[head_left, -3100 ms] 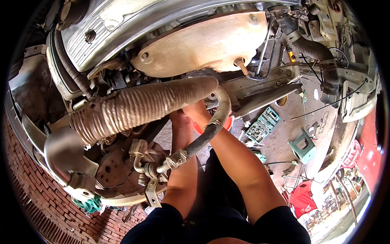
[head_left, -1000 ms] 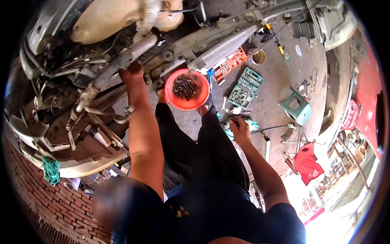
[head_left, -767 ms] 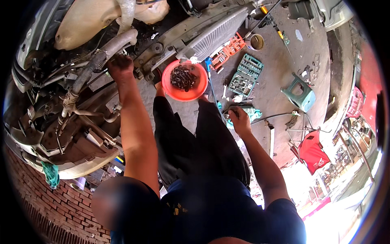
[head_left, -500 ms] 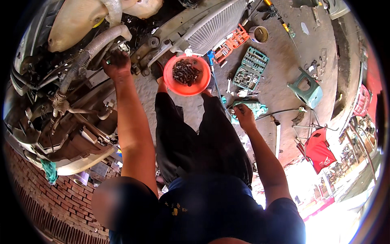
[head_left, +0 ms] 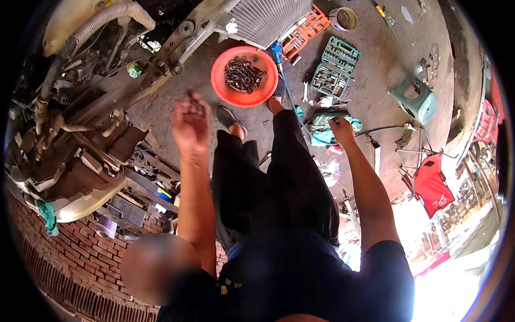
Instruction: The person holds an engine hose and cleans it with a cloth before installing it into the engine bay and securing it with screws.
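Observation:
My left hand (head_left: pixel 191 122) hangs over the floor just left of the red basin, away from the car. Its fingers are curled and blurred by movement, so I cannot make out whether anything is in them. The round red basin (head_left: pixel 219 80) holds a heap of dark bolts and small metal parts (head_left: pixel 244 74). On the right, my right hand (head_left: pixel 343 133) is closed, with a small dark thing at its fingertips that is too small to name. It is beside a green case with a crumpled green cloth or bag (head_left: pixel 321 138).
At left is the opened car front with a ribbed hose (head_left: pixel 99 27) and a radiator (head_left: pixel 268 21). An open green socket set (head_left: pixel 335 67), an orange tool case (head_left: pixel 306 29), a wrench (head_left: pixel 305 91) and a bucket (head_left: pixel 343 19) lie ahead. A green stool (head_left: pixel 416 102) and red folding chair (head_left: pixel 432 180) stand right.
My left hand has come away from the car's hose area, toward me and to the right. My right hand has moved slightly right and farther out. The whole view has shifted.

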Available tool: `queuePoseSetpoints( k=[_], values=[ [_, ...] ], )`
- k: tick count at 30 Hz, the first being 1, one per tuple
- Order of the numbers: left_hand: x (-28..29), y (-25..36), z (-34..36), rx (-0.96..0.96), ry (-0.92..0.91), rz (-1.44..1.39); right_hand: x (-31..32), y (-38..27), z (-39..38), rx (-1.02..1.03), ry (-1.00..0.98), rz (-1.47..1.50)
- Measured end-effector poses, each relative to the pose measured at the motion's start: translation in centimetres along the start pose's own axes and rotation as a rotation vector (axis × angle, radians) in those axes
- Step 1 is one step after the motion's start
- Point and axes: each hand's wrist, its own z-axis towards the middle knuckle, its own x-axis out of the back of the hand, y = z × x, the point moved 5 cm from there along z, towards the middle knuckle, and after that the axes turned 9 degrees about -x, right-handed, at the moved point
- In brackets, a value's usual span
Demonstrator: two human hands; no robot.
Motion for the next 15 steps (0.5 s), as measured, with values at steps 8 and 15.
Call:
queuePoseSetpoints(
  k=[8,15],
  values=[
    [16.5,-10.7,-9.9,0.438,0.107,0.244,-10.0,-4.6,-1.0,0.18,0.069,-0.031],
    [27.6,-8.1,-13.7,0.454,0.199,0.182,-23.4,-13.5,-3.2,0.258,0.017,-0.024]
  ],
)
